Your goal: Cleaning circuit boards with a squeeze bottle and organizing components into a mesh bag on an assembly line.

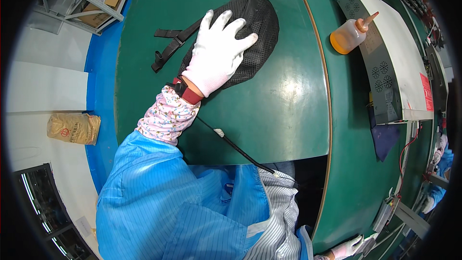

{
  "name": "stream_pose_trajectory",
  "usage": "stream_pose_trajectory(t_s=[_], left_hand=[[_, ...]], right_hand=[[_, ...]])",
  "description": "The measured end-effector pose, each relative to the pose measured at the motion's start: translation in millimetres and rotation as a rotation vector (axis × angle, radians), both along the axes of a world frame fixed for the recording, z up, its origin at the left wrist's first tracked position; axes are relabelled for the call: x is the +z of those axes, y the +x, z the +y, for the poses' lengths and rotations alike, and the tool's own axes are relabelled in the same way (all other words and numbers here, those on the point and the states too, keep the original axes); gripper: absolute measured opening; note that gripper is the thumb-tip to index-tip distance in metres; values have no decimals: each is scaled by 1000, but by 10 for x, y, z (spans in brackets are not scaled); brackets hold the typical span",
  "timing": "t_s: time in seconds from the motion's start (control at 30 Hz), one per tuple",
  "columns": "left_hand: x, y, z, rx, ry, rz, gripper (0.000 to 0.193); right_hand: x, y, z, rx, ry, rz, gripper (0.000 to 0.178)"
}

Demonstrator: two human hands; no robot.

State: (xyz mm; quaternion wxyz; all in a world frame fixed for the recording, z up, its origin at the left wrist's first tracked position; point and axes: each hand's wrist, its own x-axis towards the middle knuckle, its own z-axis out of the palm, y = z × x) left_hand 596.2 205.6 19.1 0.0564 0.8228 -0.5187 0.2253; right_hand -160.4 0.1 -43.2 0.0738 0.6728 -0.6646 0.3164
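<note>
My left hand (219, 53), in a white glove, lies with its fingers spread on top of a black mesh bag (262, 24). A black strap with a buckle (179, 41) trails from the bag's left side onto the green table. Around my left wrist is a red band (191, 97), and a partly coiled black cord (240, 151) runs from near that wrist to my clothing. At the lower right edge is my right hand (347, 249), also gloved, its fingers stretched toward a small grey object (368, 246) that I cannot make out. Whether they touch it is unclear.
A squeeze bottle (344, 38) with orange liquid stands right of the bag, beside a large white-and-grey metal case (390, 58). Dark blue cloth (383, 139) hangs below the case. A shelf with cardboard boxes (103, 2) and a brown sack (73, 128) are at the left.
</note>
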Motion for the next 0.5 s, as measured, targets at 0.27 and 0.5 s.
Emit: stream_pose_trajectory(t_s=[0.27, 0.5], left_hand=[[-34, -6, 5, 33, -41, -11, 35], [-60, 10, 2, 36, -54, -27, 35]], right_hand=[[65, 37, 32, 44, -41, 126, 36], [-77, -352, -39, -59, 69, 65, 37]])
